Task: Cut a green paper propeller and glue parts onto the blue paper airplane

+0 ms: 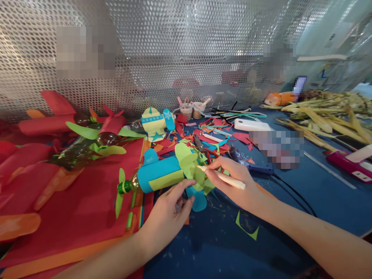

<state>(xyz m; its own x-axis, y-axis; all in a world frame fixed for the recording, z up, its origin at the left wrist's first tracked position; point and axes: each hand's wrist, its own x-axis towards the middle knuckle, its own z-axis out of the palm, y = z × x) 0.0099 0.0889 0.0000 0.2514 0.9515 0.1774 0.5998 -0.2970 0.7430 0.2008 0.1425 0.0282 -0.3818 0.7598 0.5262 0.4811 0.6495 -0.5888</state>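
Observation:
A bottle plane wrapped in blue and lime-green paper (161,175) lies on its side at the table's centre, with a green propeller (119,190) at its cap on the left. My left hand (168,215) grips the plane's rear end from below, fingers curled round it. My right hand (229,182) pinches a cream-coloured stick (223,177), and the stick's tip touches the green paper wing (187,162).
Red and orange paper sheets (72,209) cover the left of the blue table (217,240). Other paper planes (155,123) stand behind, among paper scraps (209,135). A white box (251,124), small cups (192,110), dried stalks (325,112) and a perforated metal wall (174,50) lie beyond.

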